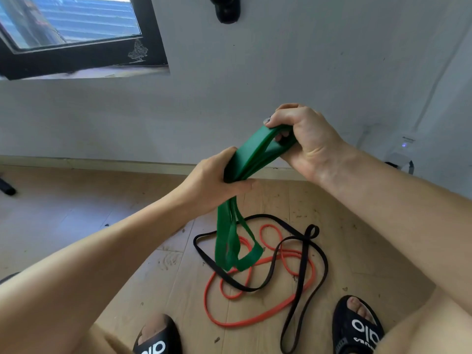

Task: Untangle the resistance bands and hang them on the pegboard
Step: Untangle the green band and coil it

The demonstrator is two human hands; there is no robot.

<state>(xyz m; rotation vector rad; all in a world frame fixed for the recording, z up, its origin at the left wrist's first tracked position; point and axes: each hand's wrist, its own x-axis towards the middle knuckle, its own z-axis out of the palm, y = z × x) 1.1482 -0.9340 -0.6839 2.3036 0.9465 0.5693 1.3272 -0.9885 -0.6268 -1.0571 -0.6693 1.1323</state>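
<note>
Room: grey wall [281, 72] above a pale skirting strip, black-framed window [76, 42] at upper left, a black fitting [227, 10] on the wall at top centre, light wooden plank floor [76, 213] with scattered specks. Green resistance band [251, 155]: wide, flat, folded into several layers, held in the air in front of the wall; upper end in the right hand [304, 141], middle in the left hand [217, 180], lower loops hanging down below the left hand over the floor pile. Right hand: fingers curled shut around the band's top fold, thumb on top, one fingertip showing through the loop. Left hand: fingers closed around the bunched layers, thumb across the front. Black resistance band [298, 284]: narrow, lying on the floor in long loops, crossing over the orange one in several places. Orange resistance band [258, 320]: narrow, coiled on the floor, tangled with the black band, partly behind the hanging green loops. Two black slides [357, 328] with white lettering, worn on the feet, at the lower edge, one either side of the floor pile. Small white device [406, 144] with a lit dot, on the wall at far right
</note>
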